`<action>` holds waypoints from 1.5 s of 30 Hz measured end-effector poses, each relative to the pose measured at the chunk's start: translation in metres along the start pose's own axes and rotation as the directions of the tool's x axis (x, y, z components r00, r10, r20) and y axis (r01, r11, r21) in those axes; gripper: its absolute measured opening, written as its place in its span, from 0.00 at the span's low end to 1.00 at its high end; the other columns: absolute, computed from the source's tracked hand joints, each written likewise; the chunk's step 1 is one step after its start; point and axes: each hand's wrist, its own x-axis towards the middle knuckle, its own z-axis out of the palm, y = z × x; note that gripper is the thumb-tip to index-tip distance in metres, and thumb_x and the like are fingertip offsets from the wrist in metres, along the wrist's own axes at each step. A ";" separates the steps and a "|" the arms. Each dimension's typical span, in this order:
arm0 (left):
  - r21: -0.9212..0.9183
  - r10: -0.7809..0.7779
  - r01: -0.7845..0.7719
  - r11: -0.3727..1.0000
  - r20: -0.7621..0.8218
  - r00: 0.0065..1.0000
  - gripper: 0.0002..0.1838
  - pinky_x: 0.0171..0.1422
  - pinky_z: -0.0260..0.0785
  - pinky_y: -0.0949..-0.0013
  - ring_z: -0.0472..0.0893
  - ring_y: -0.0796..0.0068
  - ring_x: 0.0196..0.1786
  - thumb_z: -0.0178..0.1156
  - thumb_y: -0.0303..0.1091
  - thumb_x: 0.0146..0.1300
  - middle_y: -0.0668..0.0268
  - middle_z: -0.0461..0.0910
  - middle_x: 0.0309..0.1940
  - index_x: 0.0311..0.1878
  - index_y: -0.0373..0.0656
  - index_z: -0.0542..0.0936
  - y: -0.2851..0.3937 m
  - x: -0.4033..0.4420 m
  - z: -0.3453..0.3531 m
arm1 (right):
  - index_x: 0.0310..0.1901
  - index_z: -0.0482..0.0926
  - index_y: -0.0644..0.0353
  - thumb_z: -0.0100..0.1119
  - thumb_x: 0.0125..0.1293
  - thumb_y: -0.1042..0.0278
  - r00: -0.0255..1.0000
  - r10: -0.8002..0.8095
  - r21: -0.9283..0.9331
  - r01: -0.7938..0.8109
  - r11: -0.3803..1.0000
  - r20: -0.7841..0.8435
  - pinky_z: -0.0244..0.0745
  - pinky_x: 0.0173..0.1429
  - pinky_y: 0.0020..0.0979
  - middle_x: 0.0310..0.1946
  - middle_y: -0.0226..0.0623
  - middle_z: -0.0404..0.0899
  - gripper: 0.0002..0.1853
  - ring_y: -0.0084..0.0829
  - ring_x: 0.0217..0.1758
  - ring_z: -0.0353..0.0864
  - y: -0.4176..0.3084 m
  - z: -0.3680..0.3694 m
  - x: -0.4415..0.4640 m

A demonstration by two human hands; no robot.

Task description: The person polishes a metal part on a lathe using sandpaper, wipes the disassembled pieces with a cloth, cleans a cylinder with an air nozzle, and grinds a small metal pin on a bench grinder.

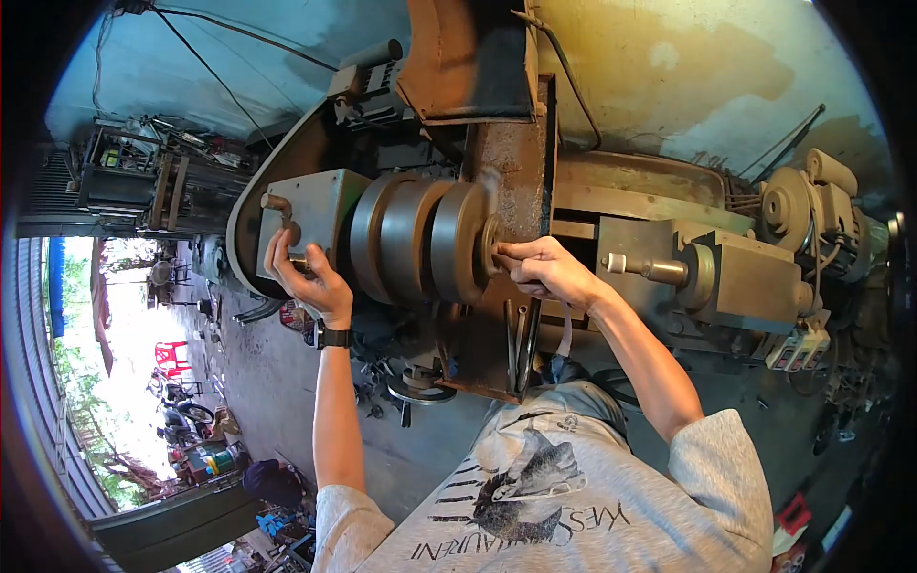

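Observation:
Three thick metal wheels in a row (406, 239) fill the middle of the machine, beside a grey metal box (330, 205). My left hand (315, 282) is raised at that box, thumb and fingers apart, just below a short metal crank handle (277, 203). A dark rod end shows between thumb and fingers; I cannot tell whether they touch it. At the right face of the last wheel (458, 244), my right hand (549, 272) pinches the edge of a thin metal ring (490, 245). Its fingertips are partly hidden.
To the right, a spindle with a pale tip (645, 267) points toward my right forearm. A motor (826, 215) and switch box (800, 349) lie beyond. Upright metal rods (519, 344) stand below my right hand. A curved belt guard (239, 229) edges the left side.

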 end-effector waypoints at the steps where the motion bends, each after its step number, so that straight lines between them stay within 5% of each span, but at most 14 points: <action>1: 0.004 0.004 -0.004 1.000 -0.001 1.000 0.17 0.66 0.63 0.56 0.72 0.58 0.60 0.54 0.36 0.70 0.57 0.75 0.56 0.55 0.34 0.77 0.000 0.000 0.000 | 0.62 0.76 0.62 0.48 0.62 0.76 1.000 -0.013 0.014 0.013 1.000 0.010 0.53 0.25 0.20 0.19 0.20 0.63 0.25 0.14 0.21 0.59 0.001 0.000 0.003; 45: -0.001 -0.002 0.002 1.000 0.008 1.000 0.17 0.67 0.62 0.56 0.72 0.58 0.60 0.55 0.36 0.70 0.57 0.75 0.56 0.56 0.35 0.76 -0.002 -0.004 -0.002 | 0.67 0.71 0.66 0.50 0.63 0.78 0.999 -0.028 -0.018 0.028 0.999 0.031 0.54 0.26 0.21 0.21 0.20 0.64 0.28 0.14 0.22 0.58 0.002 -0.002 0.003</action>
